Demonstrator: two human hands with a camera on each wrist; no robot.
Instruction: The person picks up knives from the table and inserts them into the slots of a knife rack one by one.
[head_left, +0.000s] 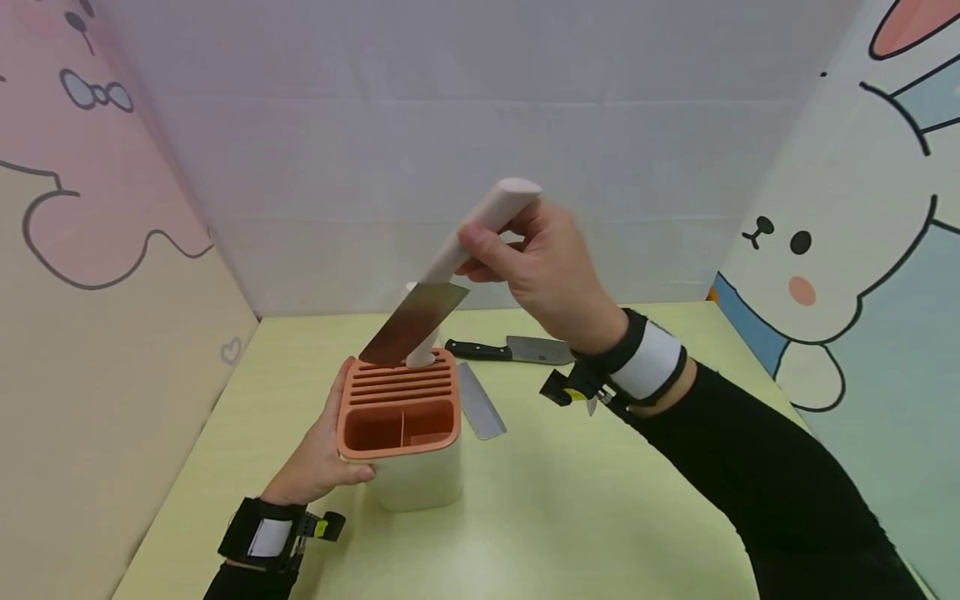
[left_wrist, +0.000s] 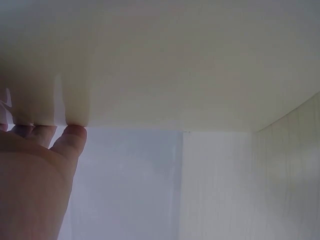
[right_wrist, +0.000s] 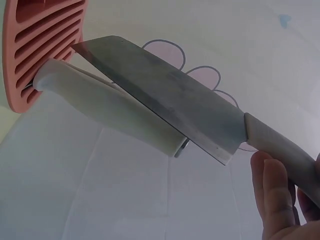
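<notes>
My right hand pinches the white handle of a kitchen knife between thumb and fingers. Its broad blade slants down to the left, the tip close over the slots at the back of a knife block. That block has a pale body and an orange slotted top with two open compartments in front. My left hand grips the block's left side, thumb at the front; fingertips press its wall in the left wrist view. Another white knife handle stands out of the rearmost slot, beside the held blade, its own blade hidden inside.
Behind the block, a black-handled cleaver lies on the pale yellow table. A bare blade lies right of the block, partly hidden by it. A whitish back wall and cartoon-printed side panels enclose the table.
</notes>
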